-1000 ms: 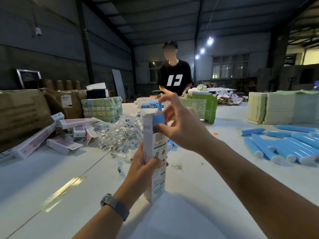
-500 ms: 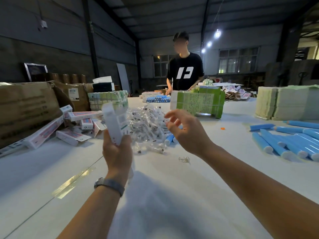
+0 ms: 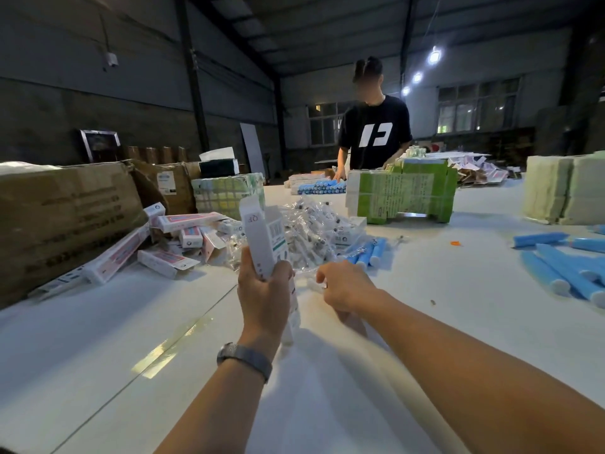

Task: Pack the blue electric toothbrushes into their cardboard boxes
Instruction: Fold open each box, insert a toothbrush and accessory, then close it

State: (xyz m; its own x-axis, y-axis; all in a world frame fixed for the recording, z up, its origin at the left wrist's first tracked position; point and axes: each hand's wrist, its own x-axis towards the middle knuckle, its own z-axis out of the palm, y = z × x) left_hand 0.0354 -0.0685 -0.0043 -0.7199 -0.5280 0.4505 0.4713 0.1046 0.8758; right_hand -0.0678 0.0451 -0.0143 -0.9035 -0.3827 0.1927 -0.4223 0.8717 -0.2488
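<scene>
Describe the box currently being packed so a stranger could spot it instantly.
Start at the white table, then the heap of clear packets at its middle. Just before it, the left hand grips a white box: the only one held upright, top flap open.

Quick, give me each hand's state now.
Left hand: grips the white cardboard box, held upright.
Right hand: fingers curled down at the plastic packets; grasp cannot be told.

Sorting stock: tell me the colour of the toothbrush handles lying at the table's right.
Light blue with white end caps, clearest in the head view.
</scene>
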